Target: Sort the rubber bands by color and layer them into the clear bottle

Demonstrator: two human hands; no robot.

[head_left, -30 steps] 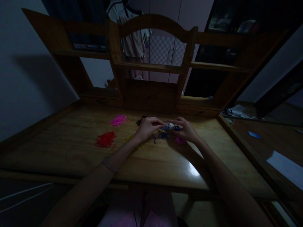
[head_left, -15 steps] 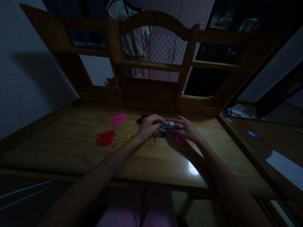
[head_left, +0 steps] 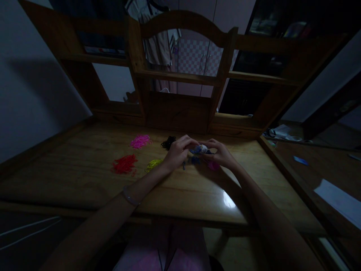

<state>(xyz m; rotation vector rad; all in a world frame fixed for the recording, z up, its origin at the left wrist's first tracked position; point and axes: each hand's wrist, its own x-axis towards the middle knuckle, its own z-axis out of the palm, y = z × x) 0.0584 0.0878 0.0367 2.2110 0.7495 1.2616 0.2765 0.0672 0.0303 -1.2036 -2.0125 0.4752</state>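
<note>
Between my hands is a small white-and-blue bundle point(head_left: 203, 149), held just above the desk; its exact kind is too dark to make out. My left hand point(head_left: 180, 149) pinches at its left end, where blue shows by the fingertips. Thumb and fingers of my right hand point(head_left: 221, 153) close round the right end. Below them lies a small pile of blue bands point(head_left: 194, 160), and a pink round thing point(head_left: 213, 165) sits under my right hand. Left of my left hand are a black pile of bands point(head_left: 168, 142) and a yellow pile point(head_left: 153, 165), partly behind my wrist.
A pink pile of thin bands point(head_left: 140, 141) and a red pile point(head_left: 124, 164) lie farther left on the wooden desk point(head_left: 84, 169). Wooden shelving point(head_left: 177, 111) rises along the back. On the right, past a raised edge, are white paper point(head_left: 338, 199) and a blue card point(head_left: 300, 160).
Both hands stay at the bundle, with the left fingertips shifted slightly right along it. The whole view has moved a little.
</note>
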